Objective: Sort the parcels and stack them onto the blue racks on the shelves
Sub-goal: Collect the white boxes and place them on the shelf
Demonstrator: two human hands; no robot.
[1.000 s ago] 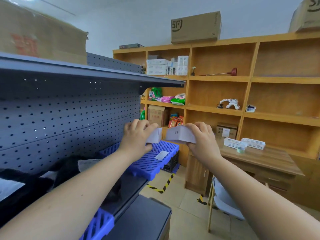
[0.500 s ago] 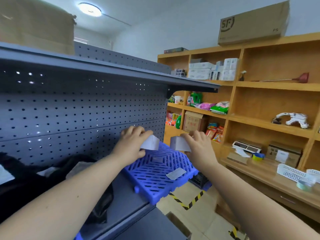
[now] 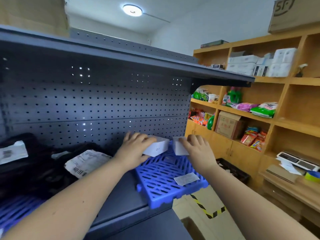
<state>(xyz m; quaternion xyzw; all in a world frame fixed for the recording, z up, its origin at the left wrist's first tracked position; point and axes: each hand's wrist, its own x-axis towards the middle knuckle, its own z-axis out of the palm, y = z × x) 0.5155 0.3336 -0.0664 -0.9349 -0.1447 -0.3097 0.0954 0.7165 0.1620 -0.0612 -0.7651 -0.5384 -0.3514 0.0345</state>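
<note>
Black bagged parcels (image 3: pixel 34 170) with a barcoded label (image 3: pixel 84 163) lie at left on the grey shelf (image 3: pixel 121 193). Both hands have come down toward the back of the blue rack (image 3: pixel 161 187) since 0.5 s ago. The left hand (image 3: pixel 136 148) grips a white box (image 3: pixel 158 147) whose print is blurred. The right hand (image 3: pixel 197 148) pinches a 2nd white box (image 3: pixel 179 148) just beside it. A paper slip (image 3: pixel 186 178) lies on the rack. The carton (image 3: pixel 294 14) at far right reads SF

Wooden shelving (image 3: pixel 284 122) right: snack packets (image 3: pixel 253 138), cardboard box (image 3: pixel 228 124), detergent bottle (image 3: pixel 233 97).
</note>
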